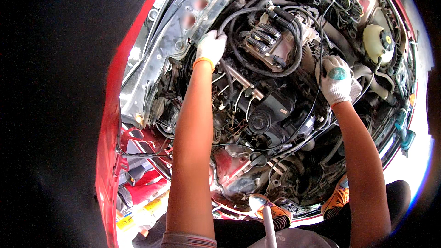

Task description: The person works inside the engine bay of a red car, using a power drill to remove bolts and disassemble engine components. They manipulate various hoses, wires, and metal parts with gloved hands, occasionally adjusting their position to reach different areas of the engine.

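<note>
In a white knit glove with an orange cuff, my left hand (211, 48) is closed around a black ribbed conduit (235, 15) at the left of the engine. That conduit loops around an engine part with dark ribbed blocks (264, 37). Farther right, my right hand (337, 80), gloved in white with a green patch on its back, has its fingers curled down among hoses beside the engine. Whatever lies under those fingers is hidden. A silver rail (247, 84) and a black cover with a round face (260, 121) sit between my forearms.
A cream fluid reservoir (376, 46) with a black cap stands at the far right. Thin black cable (317, 96) crosses the bay near my right hand. Red bodywork (120, 66) borders the left side. A teal part (405, 134) lies at the right rim. Orange shoes (337, 197) show below.
</note>
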`<state>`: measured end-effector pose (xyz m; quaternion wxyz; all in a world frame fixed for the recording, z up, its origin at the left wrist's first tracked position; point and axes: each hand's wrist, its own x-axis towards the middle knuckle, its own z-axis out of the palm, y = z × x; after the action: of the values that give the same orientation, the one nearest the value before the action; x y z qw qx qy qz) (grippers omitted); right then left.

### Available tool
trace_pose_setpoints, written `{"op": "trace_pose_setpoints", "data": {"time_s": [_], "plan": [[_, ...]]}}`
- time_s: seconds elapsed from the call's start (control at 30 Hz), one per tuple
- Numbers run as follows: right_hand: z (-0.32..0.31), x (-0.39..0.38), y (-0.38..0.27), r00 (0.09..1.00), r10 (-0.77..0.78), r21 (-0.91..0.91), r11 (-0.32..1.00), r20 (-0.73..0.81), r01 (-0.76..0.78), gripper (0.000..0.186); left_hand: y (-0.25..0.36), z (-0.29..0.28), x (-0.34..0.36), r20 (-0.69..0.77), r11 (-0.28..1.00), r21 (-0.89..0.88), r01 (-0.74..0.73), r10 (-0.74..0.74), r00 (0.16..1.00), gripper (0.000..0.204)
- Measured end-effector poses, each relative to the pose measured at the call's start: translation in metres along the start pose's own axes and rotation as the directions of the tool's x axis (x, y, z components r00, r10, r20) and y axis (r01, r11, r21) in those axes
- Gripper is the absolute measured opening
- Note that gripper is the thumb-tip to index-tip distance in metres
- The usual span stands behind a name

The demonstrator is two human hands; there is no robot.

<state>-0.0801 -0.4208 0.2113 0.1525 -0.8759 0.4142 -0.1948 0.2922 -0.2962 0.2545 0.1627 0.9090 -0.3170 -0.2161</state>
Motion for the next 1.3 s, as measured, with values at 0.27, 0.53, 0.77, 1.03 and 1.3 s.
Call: {"op": "trace_pose_setpoints", "data": {"time_s": [0.27,0.53,0.77,1.03,1.3], "plan": [[0.002,-0.001,-0.005,1.0,-0.017,0.006,1.0,-0.01,0.017,0.022,-0.063,-0.013,-0.004,-0.04,0.988,-0.089,-0.129,0.126,0.991,0.048],[0.003,-0.001,0.003,1.0,0.0,-0.044,0.999,-0.005,-0.001,0.024,-0.002,-0.014,-0.013,0.271,0.836,0.488,-0.251,0.128,0.954,0.051],[0.001,-0.001,0.0,1.0,0.004,-0.072,0.997,-0.026,-0.006,0.025,-0.001,-0.018,-0.011,0.34,0.923,0.322,-0.211,0.095,0.935,0.056],[0.002,0.0,-0.002,1.0,0.005,-0.039,0.999,0.015,-0.005,0.025,-0.025,-0.004,-0.019,0.105,0.943,0.24,-0.229,0.209,0.972,0.048],[0.005,-0.002,0.0,1.0,-0.004,-0.034,0.999,-0.01,0.003,0.025,-0.02,-0.003,-0.019,-0.064,0.993,-0.109,-0.052,0.045,0.997,0.07]]}}
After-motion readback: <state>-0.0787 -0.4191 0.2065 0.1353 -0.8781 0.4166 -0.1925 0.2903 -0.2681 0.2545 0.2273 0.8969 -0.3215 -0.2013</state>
